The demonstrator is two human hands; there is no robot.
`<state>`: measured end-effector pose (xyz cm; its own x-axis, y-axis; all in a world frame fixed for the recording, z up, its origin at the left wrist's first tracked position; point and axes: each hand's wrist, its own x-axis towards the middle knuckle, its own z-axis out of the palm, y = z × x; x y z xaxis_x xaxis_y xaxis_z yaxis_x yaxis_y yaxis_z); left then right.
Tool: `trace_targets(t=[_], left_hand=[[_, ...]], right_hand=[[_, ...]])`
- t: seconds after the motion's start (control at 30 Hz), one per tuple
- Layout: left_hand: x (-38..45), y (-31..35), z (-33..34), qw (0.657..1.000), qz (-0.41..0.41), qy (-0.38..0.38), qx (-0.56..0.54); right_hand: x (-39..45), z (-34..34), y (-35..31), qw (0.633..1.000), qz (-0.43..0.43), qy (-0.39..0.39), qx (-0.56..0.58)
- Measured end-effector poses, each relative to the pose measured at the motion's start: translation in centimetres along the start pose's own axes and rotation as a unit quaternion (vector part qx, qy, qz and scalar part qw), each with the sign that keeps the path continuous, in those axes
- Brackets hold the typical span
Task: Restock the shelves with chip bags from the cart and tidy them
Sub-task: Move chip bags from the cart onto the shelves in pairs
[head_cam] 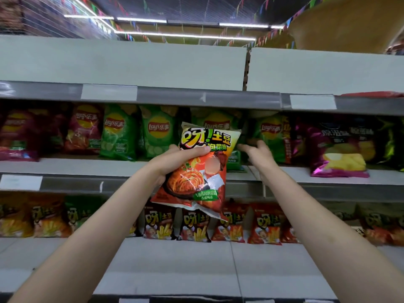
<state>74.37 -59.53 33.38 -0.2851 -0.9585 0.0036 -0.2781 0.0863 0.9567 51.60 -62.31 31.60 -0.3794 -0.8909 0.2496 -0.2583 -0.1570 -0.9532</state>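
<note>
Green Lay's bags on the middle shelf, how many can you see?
4: two left, one behind the held bag, one right. More may hide behind.

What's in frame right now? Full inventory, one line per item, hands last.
held chip bag: one, orange-red with yellow top, in front of the middle shelf
green Lay's bags: several, green, middle shelf centre
red Lay's bags: a few, dark red, middle shelf left
purple bags: a couple, magenta and yellow, middle shelf right
fries-picture bags: a row, red, orange and yellow, lower shelf
price-label strips: several, white, on shelf edges
ceiling light tubes: several, white, top
left hand: grips the held chip bag
right hand: fingers reaching toward the green Lay's bags, holding nothing
</note>
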Motion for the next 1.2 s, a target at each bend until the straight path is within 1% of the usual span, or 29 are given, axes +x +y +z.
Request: trace_targets(t=[0.07,0.17,0.27,0.33,0.4,0.57,0.7,0.87,1.03,1.2], left_hand=[[-0.6,-0.1,1.5,1.000,-0.001,0.001,-0.011],[-1.5,-0.4,3.7,0.999,0.004,-0.012,-0.032],[-3.0,-0.5,6.5,0.998,0.034,-0.018,-0.044],[-3.8,-0.7,8.1,0.998,0.040,-0.019,-0.047],[-4.4,-1.1,9.7,0.997,0.050,-0.026,-0.050],[-7.1,-2.4,14.1,0.998,0.039,-0.018,-0.051],[-8.7,-3.7,17.1,0.999,0.025,-0.031,-0.035],[-10.6,-4.5,20.0,0.996,-0.004,-0.087,-0.036],[-11.9,-4.6,22.2,0.993,-0.006,-0.117,-0.027],[-12.4,-4.5,23.5,0.990,0.003,-0.141,-0.025]], right_hand=[[-1.6,-1.4,-0.1,1.000,-0.019,0.002,0.003],[-4.4,-3.6,-0.2,0.999,-0.019,-0.032,0.007],[-7.3,-5.5,-0.1,0.994,0.017,-0.103,0.013],[-9.7,-6.5,0.3,0.989,0.019,-0.144,-0.008],[-11.7,-7.6,1.4,0.986,0.020,-0.164,-0.007],[-16.0,-10.7,3.2,0.978,0.069,-0.196,-0.005],[-18.4,-12.9,5.1,0.981,0.090,-0.171,0.014],[-20.9,-15.7,6.7,0.981,0.114,-0.154,0.033],[-22.6,-17.8,7.7,0.983,0.132,-0.124,0.032],[-23.4,-19.3,8.0,0.986,0.125,-0.105,0.025]])
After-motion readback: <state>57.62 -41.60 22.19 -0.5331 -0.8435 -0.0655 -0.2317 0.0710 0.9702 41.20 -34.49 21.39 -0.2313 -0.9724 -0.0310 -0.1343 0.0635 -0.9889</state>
